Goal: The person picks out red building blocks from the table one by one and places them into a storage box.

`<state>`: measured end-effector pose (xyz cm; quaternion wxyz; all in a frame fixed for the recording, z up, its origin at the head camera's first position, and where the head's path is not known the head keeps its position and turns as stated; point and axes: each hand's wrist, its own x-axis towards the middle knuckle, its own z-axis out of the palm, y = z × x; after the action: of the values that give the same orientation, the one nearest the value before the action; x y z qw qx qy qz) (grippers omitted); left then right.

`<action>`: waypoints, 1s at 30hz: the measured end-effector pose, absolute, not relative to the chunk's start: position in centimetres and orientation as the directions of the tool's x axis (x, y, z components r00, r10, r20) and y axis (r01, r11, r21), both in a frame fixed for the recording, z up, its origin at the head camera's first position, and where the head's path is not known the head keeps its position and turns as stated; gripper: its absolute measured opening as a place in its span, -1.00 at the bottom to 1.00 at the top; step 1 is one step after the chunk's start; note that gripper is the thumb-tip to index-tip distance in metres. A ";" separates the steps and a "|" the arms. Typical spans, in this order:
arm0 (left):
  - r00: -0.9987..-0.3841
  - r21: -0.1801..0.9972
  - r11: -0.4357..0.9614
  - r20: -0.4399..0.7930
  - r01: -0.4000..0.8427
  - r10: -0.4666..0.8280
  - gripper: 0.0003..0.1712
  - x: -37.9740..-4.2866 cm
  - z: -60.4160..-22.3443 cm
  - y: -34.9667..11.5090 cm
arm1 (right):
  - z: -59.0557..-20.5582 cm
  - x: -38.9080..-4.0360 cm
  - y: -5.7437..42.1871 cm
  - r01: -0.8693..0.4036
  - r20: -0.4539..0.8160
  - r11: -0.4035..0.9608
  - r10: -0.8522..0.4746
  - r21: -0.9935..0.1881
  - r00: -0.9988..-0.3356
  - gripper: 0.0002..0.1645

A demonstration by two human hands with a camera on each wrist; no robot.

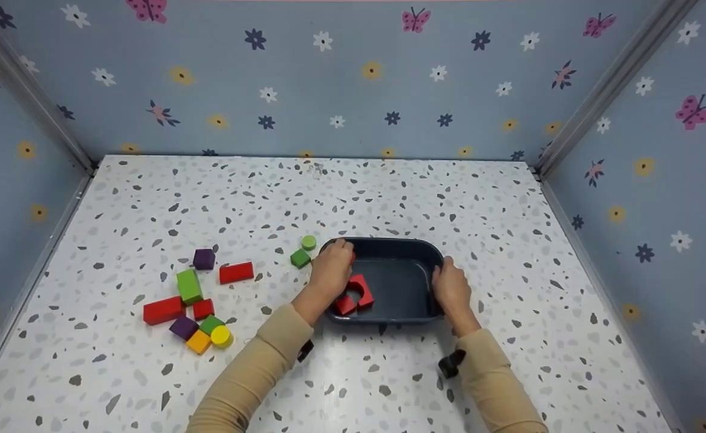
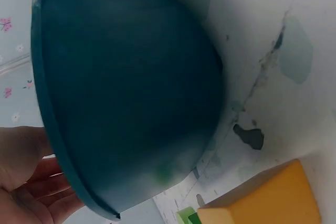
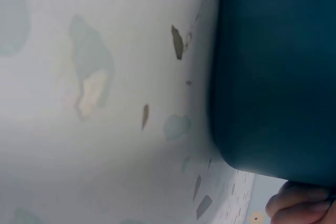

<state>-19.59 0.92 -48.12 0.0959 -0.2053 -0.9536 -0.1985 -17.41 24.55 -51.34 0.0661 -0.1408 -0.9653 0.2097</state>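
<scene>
A dark blue tray point(image 1: 398, 282) stands on the table in the head view. My left hand point(image 1: 331, 267) reaches over its left end, fingers bent down behind the rim in the left wrist view point(image 2: 39, 182). It pinches a red block point(image 1: 353, 257), mostly covered by the fingers. My right hand point(image 1: 452, 287) grips the tray's right end, its fingertips point(image 3: 299, 203) at the outer corner in the right wrist view. Inside the tray, a red arch-shaped block point(image 1: 365, 290) and a small red block point(image 1: 345, 305) lie at the left.
Left of the tray are a green cylinder point(image 1: 308, 242) and a green cube point(image 1: 300, 258). Several coloured blocks lie farther left, among them a red one point(image 1: 236, 273), a purple one point(image 1: 204, 259) and a yellow cylinder point(image 1: 222, 337). An orange block point(image 2: 268, 198) shows close in the left wrist view.
</scene>
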 end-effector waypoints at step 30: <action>-0.929 0.255 0.893 0.115 0.370 0.352 -0.91 -20.5 -50.8 1.8 | -51.2 -17.6 24.6 0.267 0.016 0.868 0.301 -0.418 -0.953 -0.71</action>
<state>-20.49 1.78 -50.77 0.0330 -0.1857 -0.9724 -0.1373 -17.56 24.60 -51.20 0.0405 -0.1473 -0.9656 0.2103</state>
